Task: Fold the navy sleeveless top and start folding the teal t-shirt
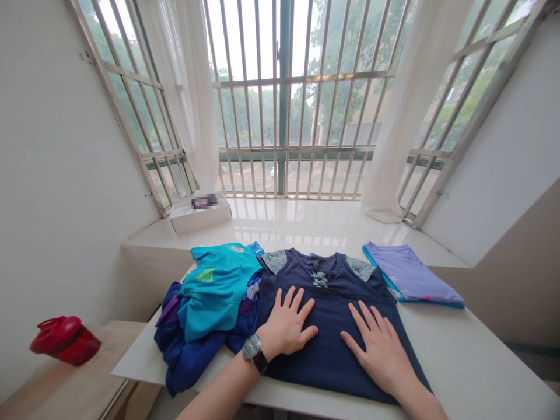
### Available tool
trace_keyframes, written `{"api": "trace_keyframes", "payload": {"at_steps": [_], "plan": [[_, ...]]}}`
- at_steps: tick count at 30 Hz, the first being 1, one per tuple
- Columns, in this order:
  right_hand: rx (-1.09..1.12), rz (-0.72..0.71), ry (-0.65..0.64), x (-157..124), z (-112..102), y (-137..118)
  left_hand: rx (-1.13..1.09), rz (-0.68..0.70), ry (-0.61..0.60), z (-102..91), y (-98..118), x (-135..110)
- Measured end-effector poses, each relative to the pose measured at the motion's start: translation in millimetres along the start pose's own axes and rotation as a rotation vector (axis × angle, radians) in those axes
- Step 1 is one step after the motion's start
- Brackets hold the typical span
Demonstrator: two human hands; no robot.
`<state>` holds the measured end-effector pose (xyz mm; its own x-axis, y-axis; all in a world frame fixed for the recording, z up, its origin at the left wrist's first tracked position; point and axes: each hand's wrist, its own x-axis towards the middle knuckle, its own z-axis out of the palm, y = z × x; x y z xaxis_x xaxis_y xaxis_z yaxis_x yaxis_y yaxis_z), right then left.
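Note:
A navy shirt (330, 344) with patterned shoulders lies spread flat on the white table (472, 361), its neckline toward the window. My left hand (286, 324), with a dark-strapped watch (252, 348) at the wrist, rests on the left side of the shirt, fingers spread. On the shirt's right side lies my right hand (376, 344), palm down and fingers apart. Neither hand grips the cloth. Left of the shirt is a loose heap of clothes, with a turquoise shirt (219, 286) on top and dark blue cloth (192, 361) beneath.
Folded lilac and blue garments (413, 274) lie at the table's back right. Behind the table, a white box (201, 216) stands on the window ledge (297, 221) by barred windows and white curtains (394, 116). A red lidded container (65, 340) is at lower left.

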<state>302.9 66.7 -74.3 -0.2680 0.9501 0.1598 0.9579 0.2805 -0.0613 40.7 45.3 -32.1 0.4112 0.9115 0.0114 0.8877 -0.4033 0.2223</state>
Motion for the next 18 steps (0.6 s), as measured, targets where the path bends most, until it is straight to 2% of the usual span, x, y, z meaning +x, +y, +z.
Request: {"api": "trace_keyframes", "payload": {"at_steps": [2,4,6,8,10,13,15,18], "plan": [[-0.015,0.013,-0.005,-4,1,2,0.004,0.004,0.004,3.1,-1,-2],[-0.024,0.018,-0.019,-5,-1,3,0.014,0.010,-0.008,-2.2,-2,-2],[-0.029,0.027,-0.042,-4,-3,3,0.045,0.019,-0.012,-18.3,-7,1],[-0.036,0.055,-0.082,-1,-9,2,0.098,0.010,-0.001,-44.5,-20,8],[-0.039,0.070,-0.122,5,-18,-1,0.143,-0.050,-0.018,-76.0,-40,18],[0.015,-0.024,-0.085,24,-36,-16,0.155,-0.289,-0.129,-117.0,-80,40],[0.099,-0.133,-0.020,43,-48,-35,0.168,-0.392,-0.152,-132.3,-108,57],[0.249,-0.267,0.017,77,-58,-69,0.171,-0.518,-0.169,-136.0,-141,78]]}}
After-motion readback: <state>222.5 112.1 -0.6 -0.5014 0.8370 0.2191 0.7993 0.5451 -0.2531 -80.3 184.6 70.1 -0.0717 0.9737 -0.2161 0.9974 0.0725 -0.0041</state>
